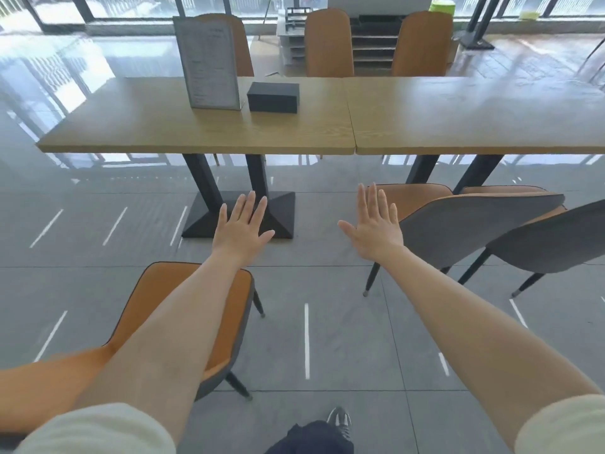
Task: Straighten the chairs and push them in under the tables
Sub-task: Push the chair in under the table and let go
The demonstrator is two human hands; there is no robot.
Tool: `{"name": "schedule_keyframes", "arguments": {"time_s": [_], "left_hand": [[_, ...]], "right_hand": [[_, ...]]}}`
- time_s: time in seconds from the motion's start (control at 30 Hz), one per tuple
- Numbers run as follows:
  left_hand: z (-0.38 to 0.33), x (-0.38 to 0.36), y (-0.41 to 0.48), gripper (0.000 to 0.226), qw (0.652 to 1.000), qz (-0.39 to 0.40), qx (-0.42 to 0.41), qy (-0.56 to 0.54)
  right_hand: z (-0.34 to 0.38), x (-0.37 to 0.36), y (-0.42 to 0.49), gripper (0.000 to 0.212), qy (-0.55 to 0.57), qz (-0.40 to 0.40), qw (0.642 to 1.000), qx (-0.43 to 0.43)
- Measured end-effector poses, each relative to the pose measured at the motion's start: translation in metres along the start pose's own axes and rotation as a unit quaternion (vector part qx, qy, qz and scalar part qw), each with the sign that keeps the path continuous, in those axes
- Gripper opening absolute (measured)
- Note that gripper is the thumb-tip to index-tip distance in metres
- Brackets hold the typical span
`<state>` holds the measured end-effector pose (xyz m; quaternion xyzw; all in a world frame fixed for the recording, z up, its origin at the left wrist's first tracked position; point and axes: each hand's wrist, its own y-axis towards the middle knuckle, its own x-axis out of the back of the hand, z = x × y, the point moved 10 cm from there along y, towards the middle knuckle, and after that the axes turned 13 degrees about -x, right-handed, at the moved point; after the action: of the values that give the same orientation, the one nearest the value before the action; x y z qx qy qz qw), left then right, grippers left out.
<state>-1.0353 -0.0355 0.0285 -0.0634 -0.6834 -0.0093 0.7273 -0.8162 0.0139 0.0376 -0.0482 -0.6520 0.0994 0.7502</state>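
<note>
Between open hands, bare floor; chairs flank.

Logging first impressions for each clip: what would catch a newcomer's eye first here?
Two bare hands, left and right, spread open mid-frame, touching nothing. Below the left arm, an orange chair stands pulled out from the wooden table. On the table stand a menu stand and a black box.
</note>
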Motion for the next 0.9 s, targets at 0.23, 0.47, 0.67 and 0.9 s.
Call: {"name": "schedule_keyframes", "arguments": {"time_s": [0.23,0.47,0.67,0.9], "left_hand": [[0.075,-0.016,-0.116,0.064,1.0,0.009,0.017,-0.005],[0.16,-0.032,-0.216,0.065,0.999,0.022,0.036,-0.03],[0.254,-0.061,-0.287,0.066,0.997,0.032,0.044,-0.052],[0.318,-0.111,-0.36,0.087,0.985,0.109,-0.017,-0.131]], "right_hand": [[0.069,-0.042,-0.095,0.073,0.008,0.013,1.0,-0.012],[0.171,-0.073,-0.179,0.074,-0.006,0.025,0.999,0.021],[0.282,-0.107,-0.232,0.074,-0.014,0.02,0.999,0.043],[0.396,-0.174,-0.299,0.082,-0.027,0.082,0.993,0.08]]}}
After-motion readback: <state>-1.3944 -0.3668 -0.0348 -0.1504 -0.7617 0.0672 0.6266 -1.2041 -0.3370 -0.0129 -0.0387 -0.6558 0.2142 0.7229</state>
